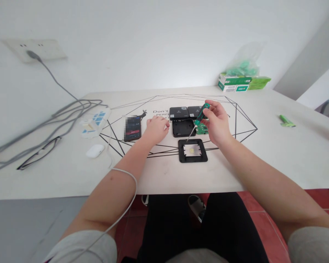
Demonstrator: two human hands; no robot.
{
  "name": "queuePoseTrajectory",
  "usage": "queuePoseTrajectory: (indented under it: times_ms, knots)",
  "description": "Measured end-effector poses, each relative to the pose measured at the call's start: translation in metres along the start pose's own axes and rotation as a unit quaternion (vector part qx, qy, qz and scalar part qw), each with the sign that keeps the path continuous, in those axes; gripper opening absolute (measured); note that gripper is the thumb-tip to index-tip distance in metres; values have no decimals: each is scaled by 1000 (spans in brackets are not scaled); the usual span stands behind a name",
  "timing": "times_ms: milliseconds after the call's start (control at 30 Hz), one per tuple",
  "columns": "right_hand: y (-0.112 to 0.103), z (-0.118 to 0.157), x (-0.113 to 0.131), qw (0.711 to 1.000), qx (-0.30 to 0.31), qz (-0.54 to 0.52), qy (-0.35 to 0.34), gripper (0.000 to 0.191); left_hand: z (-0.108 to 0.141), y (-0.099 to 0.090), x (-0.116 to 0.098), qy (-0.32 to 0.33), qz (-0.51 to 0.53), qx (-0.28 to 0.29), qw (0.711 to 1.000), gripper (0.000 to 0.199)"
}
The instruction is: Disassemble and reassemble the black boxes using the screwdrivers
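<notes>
My right hand [218, 122] grips a screwdriver [202, 115] by its green handle. Its thin metal shaft slants down to the left, the tip at the upper left part of a square black cover [182, 157]. Fixed inside this cover is a silvery metal plate [196, 150] with a yellowish patch. Just behind lies an open black case shell [183, 128], and a green circuit board [201, 128] sits beside it, partly behind my right hand. My left hand [157, 129] is held palm down between the phone and the shell, fingers curled; whatever they might hold is hidden.
Two closed black boxes [178, 113] stand behind the shell. Left are a phone [133, 128], a white earbud case [95, 151], a power strip [96, 122], glasses [40, 152] and grey cables [68, 113]. A white cord [135, 182] crosses my left arm. Green-white boxes [234, 82] stand back right.
</notes>
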State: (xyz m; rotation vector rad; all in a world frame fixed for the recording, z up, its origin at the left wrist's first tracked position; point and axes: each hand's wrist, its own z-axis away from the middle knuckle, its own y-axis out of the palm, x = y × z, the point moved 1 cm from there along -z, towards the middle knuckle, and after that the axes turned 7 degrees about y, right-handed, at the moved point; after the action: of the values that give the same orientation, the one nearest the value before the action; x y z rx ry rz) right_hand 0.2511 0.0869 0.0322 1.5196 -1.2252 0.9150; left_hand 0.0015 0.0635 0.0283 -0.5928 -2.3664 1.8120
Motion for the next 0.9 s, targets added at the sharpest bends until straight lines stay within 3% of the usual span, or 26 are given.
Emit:
queuePoseTrajectory:
  times_ms: [100,300,533,633,733,800,900]
  knots:
    - [4,3,1,999,-11,-12,28,37,-2,4,14,-39,-40,7,998,22]
    - [9,4,-3,998,6,-7,57,38,-1,11,23,-33,-61,16,997,29]
    - [6,2,-4,998,21,3,51,36,0,-3,22,-82,-15,-66,994,42]
    - [10,8,-2,998,53,13,22,34,2,-7,7,32,81,-74,993,37]
    - [14,16,1,996,85,20,-10,34,8,-4,-13,178,154,-5,972,46]
    - [16,20,4,994,105,30,-33,35,12,-1,-22,218,159,53,961,57]
    - [18,26,6,989,129,51,-58,39,15,1,-26,225,133,86,962,60]
